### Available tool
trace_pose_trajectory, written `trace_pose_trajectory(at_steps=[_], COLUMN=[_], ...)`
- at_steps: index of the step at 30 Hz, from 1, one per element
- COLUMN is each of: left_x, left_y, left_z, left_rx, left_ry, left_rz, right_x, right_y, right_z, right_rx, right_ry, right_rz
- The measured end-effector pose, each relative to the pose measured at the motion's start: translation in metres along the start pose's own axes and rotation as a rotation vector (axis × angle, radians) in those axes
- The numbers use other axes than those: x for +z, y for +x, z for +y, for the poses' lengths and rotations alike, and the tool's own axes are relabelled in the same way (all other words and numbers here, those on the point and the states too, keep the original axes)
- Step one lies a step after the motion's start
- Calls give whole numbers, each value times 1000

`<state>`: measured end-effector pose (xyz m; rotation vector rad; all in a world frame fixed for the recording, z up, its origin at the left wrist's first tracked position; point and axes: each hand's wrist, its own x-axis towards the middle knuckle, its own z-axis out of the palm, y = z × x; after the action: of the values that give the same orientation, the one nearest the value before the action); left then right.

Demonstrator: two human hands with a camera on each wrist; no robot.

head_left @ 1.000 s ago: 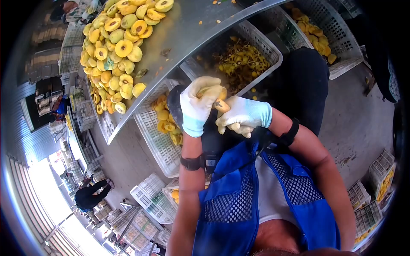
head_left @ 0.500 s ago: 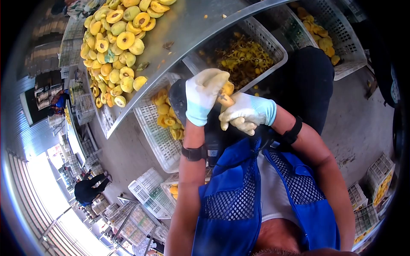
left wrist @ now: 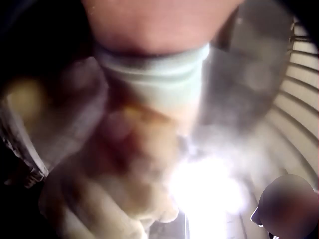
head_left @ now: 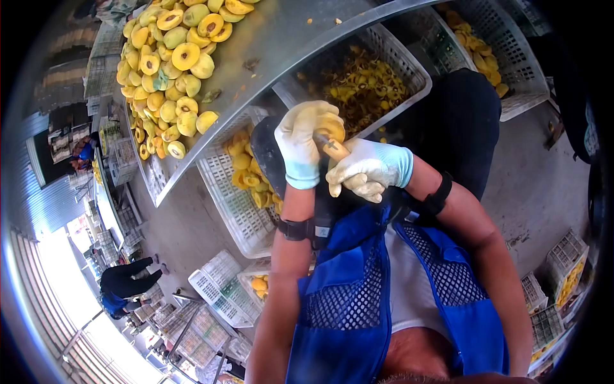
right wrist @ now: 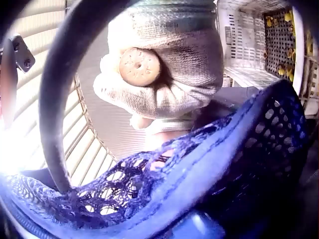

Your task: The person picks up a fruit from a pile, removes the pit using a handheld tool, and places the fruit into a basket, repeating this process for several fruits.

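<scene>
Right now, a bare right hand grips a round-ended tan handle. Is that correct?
Not bare: the right hand wears a pale knit glove, as the right wrist view shows. It does grip the round-ended tan handle.

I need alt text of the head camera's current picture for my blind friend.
Seen from above, a person's gloved left hand holds a yellow fruit close to a wooden-handled tool gripped by the right hand. A heap of fruit, much of it cut open, lies on a metal table near plastic crates of yellow pieces.
</scene>
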<state>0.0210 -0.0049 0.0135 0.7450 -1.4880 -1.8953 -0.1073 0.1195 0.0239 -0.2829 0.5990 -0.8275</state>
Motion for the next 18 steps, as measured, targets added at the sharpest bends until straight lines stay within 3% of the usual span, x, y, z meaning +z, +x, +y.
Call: trace_pose_trajectory(at_steps=[1, 8, 11, 14, 18], left_x=[2, 8, 6, 1, 3], left_y=[-1, -2, 1, 4, 6], left_z=[-4, -3, -5, -5, 5], left_rx=[33, -37, -156, -334, -315], left_ry=[-128, -197, -287, -598, -592], left_rz=[33, 127, 186, 142, 198], right_x=[0, 6, 10, 13, 19], right_y=[1, 6, 6, 9, 10], right_z=[0, 0, -5, -7, -11], right_rx=[4, -93, -86, -67, -77], right_ry=[-12, -250, -376, -491, -538], right_rz=[18, 166, 233, 290, 330])
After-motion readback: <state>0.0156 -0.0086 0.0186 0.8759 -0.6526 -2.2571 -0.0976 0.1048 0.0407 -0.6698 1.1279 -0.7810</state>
